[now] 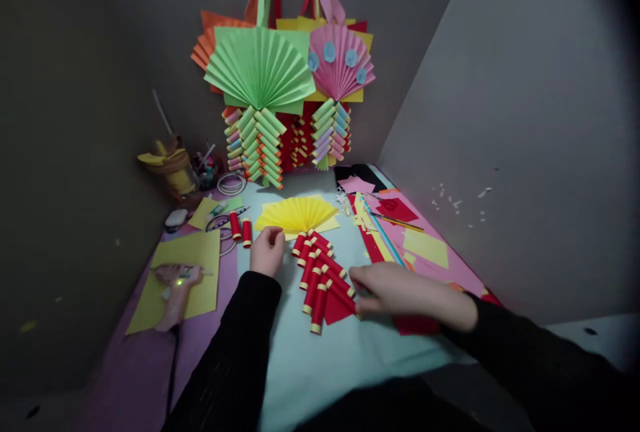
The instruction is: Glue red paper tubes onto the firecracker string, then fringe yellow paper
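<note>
My left hand [267, 253] is closed with curled fingers, beside the lower left edge of a yellow pleated paper fan [298, 213]; anything inside it is hidden. My right hand [387, 287] has its thumb and fingers closed around the outer end of the lowest right red paper roll [342, 297]. Below the fan, red rolls with pale yellow ends [311, 292] lie in two slanting columns, like a string of firecrackers. A red paper sheet [338, 312] shows partly beneath them. Two loose red rolls [241, 229] stand left of my left hand.
A pink glue gun [179, 289] with a lit green light rests on yellow paper [207, 265] at left, its cord trailing forward. Coloured paper, scraps and a pencil [397, 221] lie at right. Finished paper fan hangings [260, 72] hang at the back, near a yellow pot [179, 175].
</note>
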### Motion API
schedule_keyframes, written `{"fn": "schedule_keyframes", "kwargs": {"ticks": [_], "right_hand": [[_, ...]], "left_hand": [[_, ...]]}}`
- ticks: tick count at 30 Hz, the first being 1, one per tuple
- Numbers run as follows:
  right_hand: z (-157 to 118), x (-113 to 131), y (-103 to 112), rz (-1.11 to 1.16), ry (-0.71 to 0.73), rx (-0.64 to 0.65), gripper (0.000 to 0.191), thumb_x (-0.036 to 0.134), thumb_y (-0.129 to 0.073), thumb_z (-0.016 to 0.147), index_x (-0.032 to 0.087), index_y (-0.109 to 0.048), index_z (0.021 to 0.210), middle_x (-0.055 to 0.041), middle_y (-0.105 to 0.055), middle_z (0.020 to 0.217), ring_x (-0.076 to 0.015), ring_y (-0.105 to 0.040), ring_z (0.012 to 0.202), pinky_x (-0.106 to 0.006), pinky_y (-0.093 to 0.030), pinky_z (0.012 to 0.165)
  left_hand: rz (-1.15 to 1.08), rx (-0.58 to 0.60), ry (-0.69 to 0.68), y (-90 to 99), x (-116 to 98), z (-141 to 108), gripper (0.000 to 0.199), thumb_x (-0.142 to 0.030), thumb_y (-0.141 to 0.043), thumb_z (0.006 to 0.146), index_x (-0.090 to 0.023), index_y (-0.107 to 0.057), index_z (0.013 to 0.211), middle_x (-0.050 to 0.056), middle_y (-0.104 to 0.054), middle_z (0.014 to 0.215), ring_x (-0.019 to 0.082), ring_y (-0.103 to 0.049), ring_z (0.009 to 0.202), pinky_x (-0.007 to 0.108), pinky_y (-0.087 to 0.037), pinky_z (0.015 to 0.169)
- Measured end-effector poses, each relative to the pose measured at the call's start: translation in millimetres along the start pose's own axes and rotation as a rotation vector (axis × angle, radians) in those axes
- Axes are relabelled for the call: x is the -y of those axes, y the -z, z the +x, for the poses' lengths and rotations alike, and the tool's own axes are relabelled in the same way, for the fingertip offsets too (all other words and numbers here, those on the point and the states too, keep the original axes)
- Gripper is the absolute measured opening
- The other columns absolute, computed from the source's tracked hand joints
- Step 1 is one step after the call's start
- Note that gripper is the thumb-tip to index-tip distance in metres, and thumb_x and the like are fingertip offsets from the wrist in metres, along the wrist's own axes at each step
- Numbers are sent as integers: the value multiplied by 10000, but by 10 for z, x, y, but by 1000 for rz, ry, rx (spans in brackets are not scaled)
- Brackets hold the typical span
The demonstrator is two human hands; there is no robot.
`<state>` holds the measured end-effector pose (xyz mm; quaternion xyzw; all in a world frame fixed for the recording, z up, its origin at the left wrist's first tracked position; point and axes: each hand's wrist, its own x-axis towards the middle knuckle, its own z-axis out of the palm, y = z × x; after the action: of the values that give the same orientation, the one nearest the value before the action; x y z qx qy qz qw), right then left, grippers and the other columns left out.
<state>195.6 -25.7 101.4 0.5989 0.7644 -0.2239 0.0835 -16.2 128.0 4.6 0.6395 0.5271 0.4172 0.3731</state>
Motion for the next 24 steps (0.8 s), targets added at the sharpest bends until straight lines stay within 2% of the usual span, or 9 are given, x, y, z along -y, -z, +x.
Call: {"fn": "schedule_keyframes", "kwargs": {"ticks": [3, 5, 7, 9, 13, 16, 18, 21, 24], "right_hand": [[-122, 15, -374, 182, -58, -75, 289, 374, -665, 763, 193, -523, 939, -65, -671, 889, -221, -623, 744, -268, -317, 562], [-118, 22, -554, 248, -87, -113, 244, 330, -629, 779, 195, -503, 938, -71, -675, 899, -230, -637, 774, -268, -320, 573], [-73, 10, -674, 281, -129, -164, 170, 262, -562, 804, 195, -485, 941, -67, -679, 870, -224, -644, 762, -263, -307, 561], [-11, -25, -724, 285, -149, -215, 123, 226, -510, 818, 197, -472, 932, -56, -677, 828, -215, -644, 733, -260, -291, 548], [146, -114, -589, 229, -171, -312, 80, 227, -450, 854, 194, -463, 926, -51, -671, 784, -211, -635, 695, -262, -271, 544], [298, -168, -376, 154, -169, -367, 99, 246, -443, 870, 183, -475, 940, -63, -673, 792, -213, -625, 688, -267, -255, 543], [410, -216, -271, 109, -160, -414, 105, 244, -442, 873, 178, -484, 944, -72, -674, 815, -211, -618, 690, -270, -249, 542], [561, -322, -236, 117, -133, -433, 104, 254, -460, 873, 187, -495, 945, -54, -666, 806, -196, -601, 673, -263, -257, 541], [654, -443, -286, 174, -92, -418, 103, 287, -517, 858, 197, -521, 908, -42, -655, 817, -185, -594, 700, -248, -301, 564]], "left_hand": [[78, 89, 47, -33, 28, -28, 248, -376, -529, 773, -174, -627, 879, 51, -686, 779, 197, -645, 740, 306, -482, 703], [116, 150, 71, -52, 49, -41, 254, -402, -514, 781, -182, -622, 847, 47, -690, 749, 196, -651, 703, 301, -484, 674], [130, 195, 98, -61, 52, -50, 248, -413, -500, 787, -190, -607, 796, 38, -686, 696, 193, -652, 657, 296, -486, 651], [135, 190, 133, -57, 33, -58, 233, -409, -495, 789, -196, -585, 755, 29, -674, 653, 191, -653, 626, 290, -485, 624], [78, 154, 273, -46, -53, -80, 220, -401, -495, 800, -197, -530, 726, 19, -646, 644, 176, -640, 551, 264, -459, 521], [-60, 281, 432, -74, -104, -105, 271, -434, -474, 825, -183, -530, 740, 42, -661, 709, 168, -640, 547, 248, -434, 469], [-97, 334, 470, -100, -113, -119, 286, -447, -473, 829, -176, -541, 767, 52, -668, 764, 161, -638, 560, 248, -439, 471], [-6, 328, 389, -113, -99, -129, 291, -462, -478, 826, -181, -548, 796, 27, -639, 739, 143, -587, 523, 257, -437, 481], [207, 284, 202, -97, -86, -131, 281, -453, -497, 817, -183, -574, 809, 17, -615, 704, 150, -563, 566, 272, -445, 551]]}}
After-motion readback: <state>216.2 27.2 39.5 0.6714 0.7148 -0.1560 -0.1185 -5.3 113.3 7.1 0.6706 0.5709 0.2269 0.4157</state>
